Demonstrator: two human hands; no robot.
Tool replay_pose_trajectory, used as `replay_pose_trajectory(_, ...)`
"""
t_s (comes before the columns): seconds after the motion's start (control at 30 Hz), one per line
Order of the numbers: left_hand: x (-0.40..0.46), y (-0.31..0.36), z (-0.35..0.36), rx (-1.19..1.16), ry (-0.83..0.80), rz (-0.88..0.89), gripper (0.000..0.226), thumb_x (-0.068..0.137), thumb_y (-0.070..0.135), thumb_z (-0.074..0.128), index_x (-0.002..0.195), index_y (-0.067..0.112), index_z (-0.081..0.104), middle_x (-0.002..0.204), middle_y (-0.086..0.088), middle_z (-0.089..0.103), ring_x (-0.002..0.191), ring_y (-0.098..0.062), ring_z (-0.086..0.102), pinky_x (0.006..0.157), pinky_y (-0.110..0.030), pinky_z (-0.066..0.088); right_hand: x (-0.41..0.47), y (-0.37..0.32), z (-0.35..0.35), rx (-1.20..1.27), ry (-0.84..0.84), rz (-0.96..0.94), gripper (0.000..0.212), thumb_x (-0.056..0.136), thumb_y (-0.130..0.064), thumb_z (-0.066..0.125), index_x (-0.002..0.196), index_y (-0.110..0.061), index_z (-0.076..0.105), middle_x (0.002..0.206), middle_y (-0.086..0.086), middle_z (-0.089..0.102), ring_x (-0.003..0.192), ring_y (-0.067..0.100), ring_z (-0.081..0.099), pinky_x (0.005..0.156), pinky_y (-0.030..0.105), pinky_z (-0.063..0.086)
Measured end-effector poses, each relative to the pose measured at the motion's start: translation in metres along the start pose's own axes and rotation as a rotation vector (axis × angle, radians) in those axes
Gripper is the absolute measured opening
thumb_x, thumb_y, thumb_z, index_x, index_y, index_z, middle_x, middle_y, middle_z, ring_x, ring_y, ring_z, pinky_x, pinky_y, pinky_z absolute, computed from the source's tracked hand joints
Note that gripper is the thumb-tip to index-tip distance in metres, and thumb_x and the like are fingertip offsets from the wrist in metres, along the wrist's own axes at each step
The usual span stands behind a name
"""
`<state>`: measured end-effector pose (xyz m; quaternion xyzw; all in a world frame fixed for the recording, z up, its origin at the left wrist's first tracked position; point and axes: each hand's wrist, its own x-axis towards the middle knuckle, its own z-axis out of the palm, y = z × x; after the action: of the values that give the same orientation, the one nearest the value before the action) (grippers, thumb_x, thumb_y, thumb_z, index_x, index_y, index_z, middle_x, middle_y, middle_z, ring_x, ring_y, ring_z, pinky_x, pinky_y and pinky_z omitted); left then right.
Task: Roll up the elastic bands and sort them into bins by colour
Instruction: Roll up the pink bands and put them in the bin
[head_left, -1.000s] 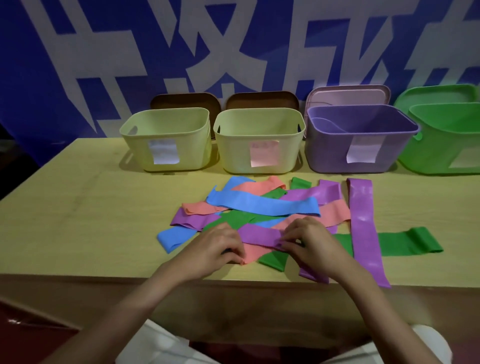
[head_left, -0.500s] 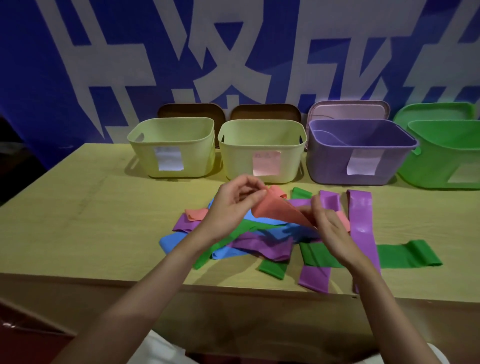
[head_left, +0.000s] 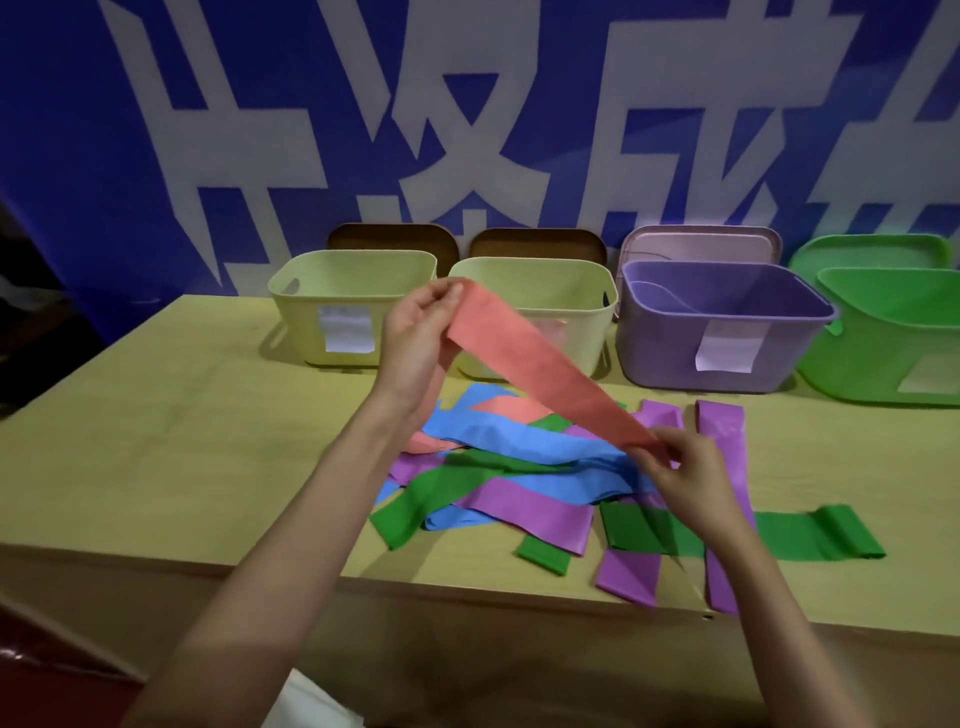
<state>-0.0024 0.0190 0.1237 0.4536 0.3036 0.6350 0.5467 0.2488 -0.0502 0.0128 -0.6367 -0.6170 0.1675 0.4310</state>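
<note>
Two hands held one salmon band (head_left: 540, 364) stretched flat above the pile of bands (head_left: 519, 467) near the table's (head_left: 156, 441) front edge, as I saw it: left hand (head_left: 421, 332) pinching its raised far end, right hand (head_left: 685, 467) pinching its lower near end.

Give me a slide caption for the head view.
Both hands, left hand and right hand, stretch a salmon band above the band pile, before four bins.
</note>
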Motion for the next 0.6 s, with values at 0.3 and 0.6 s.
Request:
replay_pose_trajectory(0.3, 0.027, -0.016, -0.126, 0.545, 0.384, 0.12, 0.015, 0.094, 0.004, 0.05, 0.098, 0.004, 0.064, 0.078, -0.001, 0.061, 0.072, -0.011, 0.056, 0.058, -0.017, 0.048, -0.01, -0.041, 0.021, 0.46, -0.245, 0.083, 0.013, 0.081, 0.002, 0.07, 0.089, -0.008, 0.068, 0.06, -0.01, 0.068, 0.054, 0.0, 0.06, 0.052, 0.012, 0.045)
replay_pose_trajectory(0.6, 0.025, -0.022, -0.259, 0.789, 0.542, -0.097, 0.003, 0.088, 0.008, 0.064, 0.091, 0.008, 0.066, 0.079, -0.002, 0.064, 0.079, -0.016, 0.06, 0.063, -0.02, 0.048, -0.033, -0.116, 0.103, 0.553, -0.605, -0.027, 0.004, 0.091, 0.004, 0.057, 0.095, 0.005, 0.057, 0.07, 0.017, 0.063, 0.048, 0.009, 0.059, 0.045, 0.022, 0.047)
